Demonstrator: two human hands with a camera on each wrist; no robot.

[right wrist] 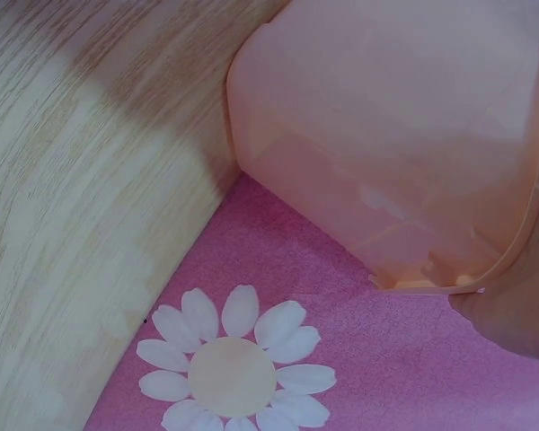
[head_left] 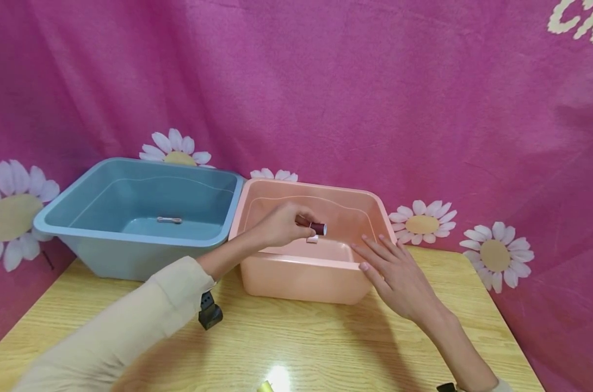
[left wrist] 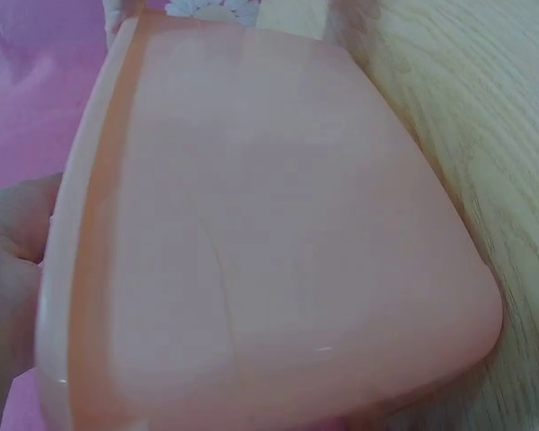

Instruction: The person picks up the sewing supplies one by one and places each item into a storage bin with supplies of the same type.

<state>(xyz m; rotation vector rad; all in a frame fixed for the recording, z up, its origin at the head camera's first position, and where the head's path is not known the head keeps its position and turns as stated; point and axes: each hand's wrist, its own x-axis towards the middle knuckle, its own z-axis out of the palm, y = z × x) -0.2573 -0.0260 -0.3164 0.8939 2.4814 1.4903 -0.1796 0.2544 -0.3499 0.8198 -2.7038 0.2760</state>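
My left hand (head_left: 289, 224) is over the peach tub (head_left: 306, 280), pinching a small dark maroon cylinder (head_left: 318, 228) with a white end, which looks like a thread spool. Below it, a small whitish piece (head_left: 313, 239) shows inside the tub, partly hidden. With fingers spread and straight, my right hand (head_left: 399, 275) lies over the tub's right front rim. In the left wrist view the tub's outer wall (left wrist: 278, 206) hides most of the left hand (left wrist: 18, 269). The right wrist view shows part of the right hand (right wrist: 516, 296) at the rim.
A blue tub (head_left: 144, 256) stands left, against the peach one, with a small slim pale item (head_left: 169, 220) on its floor. Something yellow (head_left: 265, 386) shows at the wooden table's (head_left: 296, 337) near edge. Behind hangs a pink cloth (head_left: 326, 98) with daisies.
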